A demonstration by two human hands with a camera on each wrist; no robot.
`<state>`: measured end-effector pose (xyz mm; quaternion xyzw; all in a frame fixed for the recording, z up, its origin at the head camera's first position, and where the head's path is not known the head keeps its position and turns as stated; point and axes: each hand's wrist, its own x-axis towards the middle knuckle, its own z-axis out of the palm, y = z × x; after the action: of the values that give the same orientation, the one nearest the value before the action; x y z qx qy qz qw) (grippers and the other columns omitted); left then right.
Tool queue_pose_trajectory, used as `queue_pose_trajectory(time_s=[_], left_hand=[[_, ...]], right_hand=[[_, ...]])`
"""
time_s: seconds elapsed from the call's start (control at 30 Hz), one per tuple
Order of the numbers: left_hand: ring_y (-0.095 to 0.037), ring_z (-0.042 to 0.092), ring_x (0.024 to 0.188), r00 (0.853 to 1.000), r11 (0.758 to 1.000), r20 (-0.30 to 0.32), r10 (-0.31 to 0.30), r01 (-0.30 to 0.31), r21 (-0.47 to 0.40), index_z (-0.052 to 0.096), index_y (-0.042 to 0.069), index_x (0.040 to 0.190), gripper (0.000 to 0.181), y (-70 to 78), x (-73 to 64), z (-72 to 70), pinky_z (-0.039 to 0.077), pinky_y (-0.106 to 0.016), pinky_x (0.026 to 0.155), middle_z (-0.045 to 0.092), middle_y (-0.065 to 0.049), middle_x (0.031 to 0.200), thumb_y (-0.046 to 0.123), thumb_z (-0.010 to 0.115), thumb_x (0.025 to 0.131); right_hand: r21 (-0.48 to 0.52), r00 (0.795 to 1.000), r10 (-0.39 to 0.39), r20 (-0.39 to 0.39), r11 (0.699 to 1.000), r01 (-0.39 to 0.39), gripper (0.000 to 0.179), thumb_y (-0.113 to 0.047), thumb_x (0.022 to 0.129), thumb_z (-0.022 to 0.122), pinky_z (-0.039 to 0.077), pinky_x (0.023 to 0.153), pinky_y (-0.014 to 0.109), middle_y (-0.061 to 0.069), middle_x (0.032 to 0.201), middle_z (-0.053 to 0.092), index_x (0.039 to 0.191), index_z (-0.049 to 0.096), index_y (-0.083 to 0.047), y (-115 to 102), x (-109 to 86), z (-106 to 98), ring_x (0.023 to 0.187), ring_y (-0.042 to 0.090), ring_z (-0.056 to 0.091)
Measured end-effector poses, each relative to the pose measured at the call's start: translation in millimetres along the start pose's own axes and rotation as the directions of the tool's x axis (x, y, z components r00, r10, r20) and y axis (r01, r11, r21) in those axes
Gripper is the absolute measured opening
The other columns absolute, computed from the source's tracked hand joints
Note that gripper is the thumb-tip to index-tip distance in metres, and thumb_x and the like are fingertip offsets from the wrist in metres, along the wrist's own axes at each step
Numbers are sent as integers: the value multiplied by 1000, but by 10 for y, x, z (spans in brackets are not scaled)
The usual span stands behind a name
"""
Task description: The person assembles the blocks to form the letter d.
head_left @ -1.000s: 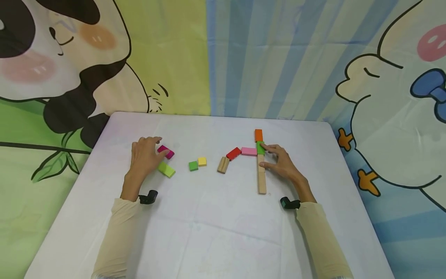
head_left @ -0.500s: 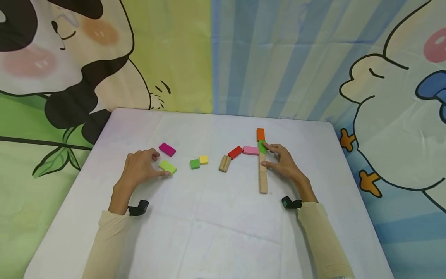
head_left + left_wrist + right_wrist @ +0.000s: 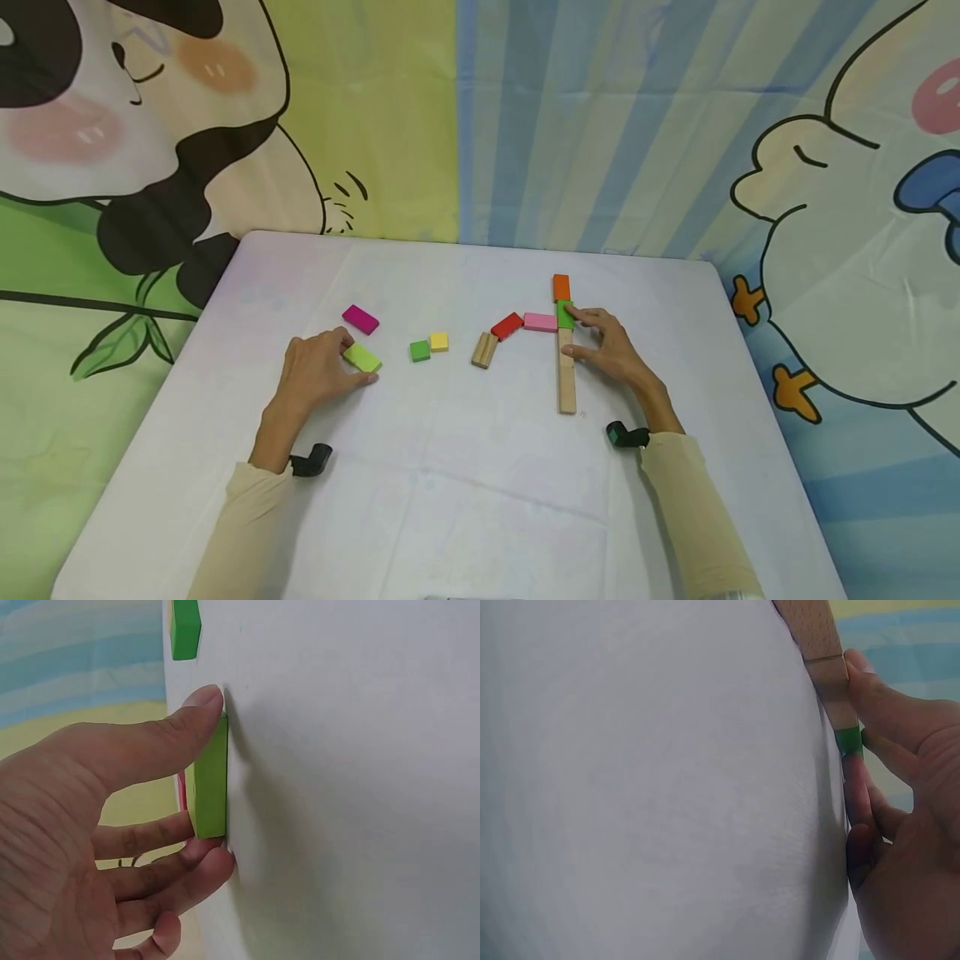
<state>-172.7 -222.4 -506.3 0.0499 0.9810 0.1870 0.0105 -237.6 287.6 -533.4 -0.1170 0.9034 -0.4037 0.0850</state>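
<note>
– How does the left hand (image 3: 318, 368) have the lime-green block (image 3: 363, 357)?
– Lengthwise, thumb at one end and fingertips at the other, probably so the pinch spans it securely. The block appears to rest on the white table (image 3: 450, 517), just nearer than the magenta block (image 3: 360, 319).
– And the right hand (image 3: 606, 346)?
– Half spread, gripping nothing; thumb against the wooden blocks (image 3: 566, 385), index finger touching the green block (image 3: 563, 317), presumably steadying their straight row.
</note>
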Motion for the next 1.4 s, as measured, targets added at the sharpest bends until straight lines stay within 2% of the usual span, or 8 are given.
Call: queue_pose_trajectory(time_s=[0.33,0.57,0.77,0.87,1.03,1.23,1.4], left_hand=[[-32,70,86,999,1000,-36,-13,14,4,79,3,118,68,79,-140,29,35,-44,79,81,-13,100,46,101,72],[-29,67,87,998,993,-18,-61,59,-98,78,2,119,65,220,-272,119,39,-47,85,78,-13,96,39,103,72],[-31,67,91,991,967,-51,-126,112,-228,75,0,115,62,352,-353,215,43,-53,96,78,-16,98,31,105,70],[-33,68,93,987,957,-66,-146,124,-261,75,-1,115,62,407,-375,260,44,-52,95,78,-18,101,27,106,68],[-33,71,98,986,944,-69,-153,125,-305,74,0,118,64,492,-403,365,50,-46,89,78,-18,105,25,106,69],[-31,71,101,985,924,-69,-161,126,-361,75,2,121,64,602,-440,460,49,-44,91,78,-16,107,25,105,70],[-31,70,100,988,925,-78,-136,98,-366,75,1,120,64,684,-446,483,50,-44,89,78,-16,105,24,106,69]], right_hand=[[-3,1000,13,1,1000,-13,85,-22,95,87,31,128,68,24,161,47,168,44,-20,-7,-20,-13,150,46,43],[-5,1000,-6,-2,1000,6,85,-20,95,87,32,128,68,25,160,48,168,44,-17,-4,-30,-9,148,46,44],[-5,1000,-6,2,1000,6,85,-22,95,87,32,128,67,25,162,47,168,43,-18,-7,-21,-6,150,46,44],[-7,1000,0,3,1000,0,85,-23,96,87,32,128,68,25,162,46,168,43,-18,-7,-11,-6,151,46,43],[-4,1000,14,5,1000,-14,86,-23,95,87,31,129,67,23,163,46,169,43,-21,0,-15,-12,152,46,42],[6,1000,2,5,1000,-2,86,-24,95,88,31,128,68,24,163,47,168,44,-20,15,-2,-13,152,46,42],[6,1000,2,4,1000,-2,86,-24,95,88,31,128,68,24,163,46,168,44,-20,24,6,-15,151,46,43]])
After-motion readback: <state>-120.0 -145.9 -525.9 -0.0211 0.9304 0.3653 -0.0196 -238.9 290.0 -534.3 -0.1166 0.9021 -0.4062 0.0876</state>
